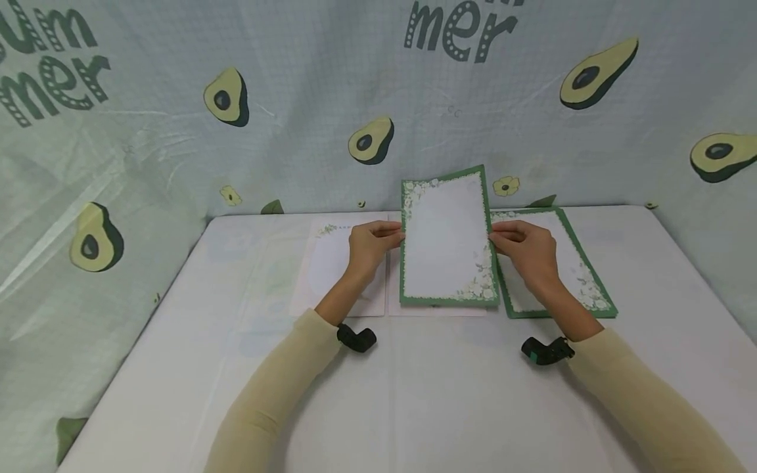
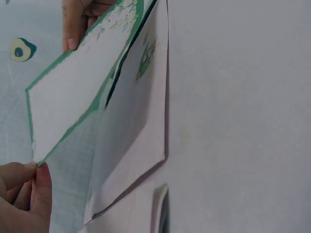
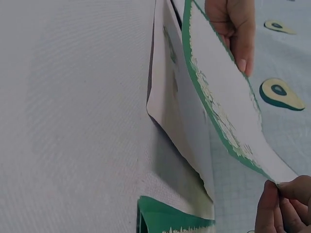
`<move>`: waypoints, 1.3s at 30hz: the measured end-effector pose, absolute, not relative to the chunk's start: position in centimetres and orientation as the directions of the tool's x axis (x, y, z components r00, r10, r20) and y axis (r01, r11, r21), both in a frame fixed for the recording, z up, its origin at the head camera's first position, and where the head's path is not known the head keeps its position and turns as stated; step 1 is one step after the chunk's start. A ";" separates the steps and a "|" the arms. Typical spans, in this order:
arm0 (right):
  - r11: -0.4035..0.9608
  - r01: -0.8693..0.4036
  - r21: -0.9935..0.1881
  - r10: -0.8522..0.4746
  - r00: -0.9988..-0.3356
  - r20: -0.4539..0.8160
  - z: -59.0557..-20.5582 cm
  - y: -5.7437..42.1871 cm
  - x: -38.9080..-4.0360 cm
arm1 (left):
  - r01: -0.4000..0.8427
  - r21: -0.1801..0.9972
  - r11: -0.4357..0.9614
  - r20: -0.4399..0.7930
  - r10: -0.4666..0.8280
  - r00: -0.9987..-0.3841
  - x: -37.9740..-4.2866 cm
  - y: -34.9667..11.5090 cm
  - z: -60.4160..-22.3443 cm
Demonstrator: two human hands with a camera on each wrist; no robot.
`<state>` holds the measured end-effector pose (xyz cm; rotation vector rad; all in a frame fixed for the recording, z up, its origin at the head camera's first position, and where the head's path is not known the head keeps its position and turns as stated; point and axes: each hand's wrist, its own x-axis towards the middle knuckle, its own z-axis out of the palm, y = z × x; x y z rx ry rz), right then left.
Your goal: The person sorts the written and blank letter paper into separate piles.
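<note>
Between both hands a green-bordered sheet of floral paper (image 1: 447,240) is held raised and tilted above the table. My left hand (image 1: 368,248) pinches its left edge, and my right hand (image 1: 528,253) pinches the right edge. In the left wrist view the left hand (image 2: 24,194) grips the sheet's edge between thumb and fingers; the right wrist view shows the right hand (image 3: 286,206) doing the same. Beneath the raised sheet lies a pale pink sheet (image 1: 434,311), mostly covered. To the right rests a stack of matching green-bordered paper (image 1: 585,263), partly behind the right hand.
Another pale pink sheet (image 1: 331,263) with a floral print lies at left, partly behind the left arm. These papers sit near the back of the white table (image 1: 449,394). Behind it hangs a curtain (image 1: 307,85) printed with avocados.
</note>
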<state>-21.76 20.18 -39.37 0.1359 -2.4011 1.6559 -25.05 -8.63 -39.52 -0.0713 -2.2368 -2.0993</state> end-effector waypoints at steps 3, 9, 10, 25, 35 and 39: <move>0.354 -0.200 -0.913 0.048 -0.972 0.232 -39.3 20.5 -21.8 | 0.093 0.995 0.045 0.094 -0.019 -0.995 -25.1 -8.3 -39.7; 0.358 -0.198 -0.912 0.055 -0.971 0.232 -39.5 21.1 -21.4 | 0.091 0.996 0.011 0.091 -0.018 -0.996 -24.9 -7.8 -39.9; 0.360 -0.196 -0.912 0.058 -0.971 0.232 -39.6 21.1 -21.4 | 0.090 0.996 0.009 0.090 -0.016 -0.996 -24.9 -7.8 -39.9; 0.378 -0.201 -0.903 0.062 -0.968 0.242 -39.7 22.2 -21.1 | 0.091 0.995 -0.050 0.093 0.021 -0.995 -24.8 -6.9 -39.7; 0.375 -0.187 -0.908 0.079 -0.969 0.232 -39.5 23.1 -20.8 | 0.078 0.994 -0.073 0.080 0.024 -0.997 -24.7 -5.7 -39.6; 0.392 -0.182 -0.902 0.080 -0.970 0.231 -39.3 23.6 -20.6 | 0.074 0.994 -0.080 0.077 0.031 -0.997 -24.8 -5.2 -39.6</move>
